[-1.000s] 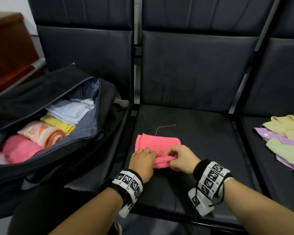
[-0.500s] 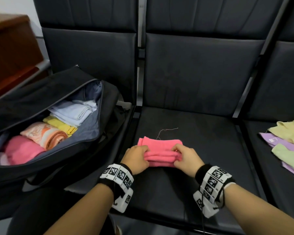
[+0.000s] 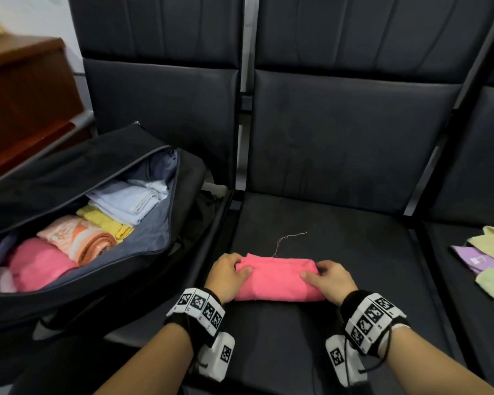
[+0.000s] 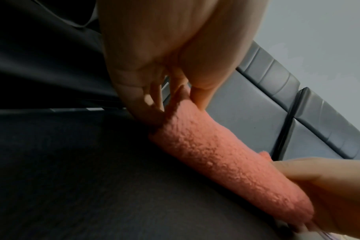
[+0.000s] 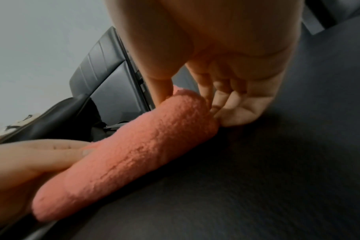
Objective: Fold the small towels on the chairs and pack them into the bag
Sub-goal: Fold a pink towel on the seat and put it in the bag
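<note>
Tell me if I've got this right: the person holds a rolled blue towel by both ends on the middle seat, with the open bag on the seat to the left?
Nearly. The towel is pink, not blue, as the head view shows. The rest holds: the left hand and right hand grip its two ends on the middle seat, and the open bag sits to the left.

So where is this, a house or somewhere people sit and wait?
Probably a waiting area, not a house. The dark padded chairs are joined in a row like waiting-room seats, a big open black travel bag sits on one, and a brown wooden cabinet stands by the pale wall.
</note>
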Demonstrator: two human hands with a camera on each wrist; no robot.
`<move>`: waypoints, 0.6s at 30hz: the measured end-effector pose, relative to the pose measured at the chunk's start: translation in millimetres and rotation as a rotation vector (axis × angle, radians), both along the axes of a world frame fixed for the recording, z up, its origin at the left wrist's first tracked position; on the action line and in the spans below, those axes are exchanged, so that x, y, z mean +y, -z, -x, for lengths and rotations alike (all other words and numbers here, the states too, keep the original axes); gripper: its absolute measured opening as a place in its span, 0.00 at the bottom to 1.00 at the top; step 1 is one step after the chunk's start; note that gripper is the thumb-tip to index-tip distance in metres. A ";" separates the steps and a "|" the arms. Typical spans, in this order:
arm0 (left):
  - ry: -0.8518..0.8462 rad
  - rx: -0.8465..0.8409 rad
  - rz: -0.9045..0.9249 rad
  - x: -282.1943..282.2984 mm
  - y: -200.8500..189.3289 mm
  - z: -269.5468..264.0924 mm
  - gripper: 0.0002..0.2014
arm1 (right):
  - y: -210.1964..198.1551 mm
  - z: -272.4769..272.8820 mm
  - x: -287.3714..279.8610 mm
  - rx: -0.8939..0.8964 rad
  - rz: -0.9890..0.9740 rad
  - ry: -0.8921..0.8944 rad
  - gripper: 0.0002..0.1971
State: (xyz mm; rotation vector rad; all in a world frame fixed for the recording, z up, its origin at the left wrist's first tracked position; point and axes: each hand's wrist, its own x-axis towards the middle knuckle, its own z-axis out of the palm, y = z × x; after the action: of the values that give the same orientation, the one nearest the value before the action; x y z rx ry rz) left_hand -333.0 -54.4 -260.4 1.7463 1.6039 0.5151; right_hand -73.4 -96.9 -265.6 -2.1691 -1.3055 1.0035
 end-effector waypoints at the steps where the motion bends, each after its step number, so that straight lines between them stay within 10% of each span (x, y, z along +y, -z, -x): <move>1: -0.002 -0.002 0.017 0.2 0.8 -0.5 0.12 | -0.2 -0.1 2.1 0.021 0.011 -0.012 0.22; 8: -0.100 -0.073 0.111 -11.4 -7.0 1.0 0.08 | -37.3 17.1 1.0 0.459 -0.151 0.164 0.13; 14: 0.209 -0.269 0.048 -18.4 -74.1 1.6 0.49 | -123.3 63.8 4.4 0.239 -0.425 -0.276 0.21; 18: 0.281 -0.615 0.030 -32.8 -117.4 5.8 0.41 | -171.5 91.7 2.7 0.125 -0.513 -0.471 0.29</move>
State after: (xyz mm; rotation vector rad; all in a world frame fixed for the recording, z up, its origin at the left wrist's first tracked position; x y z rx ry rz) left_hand -338.8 -87.2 -143.1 1.5506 0.9175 0.7886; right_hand -165.2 -94.2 -94.1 -1.4297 -1.8188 0.8240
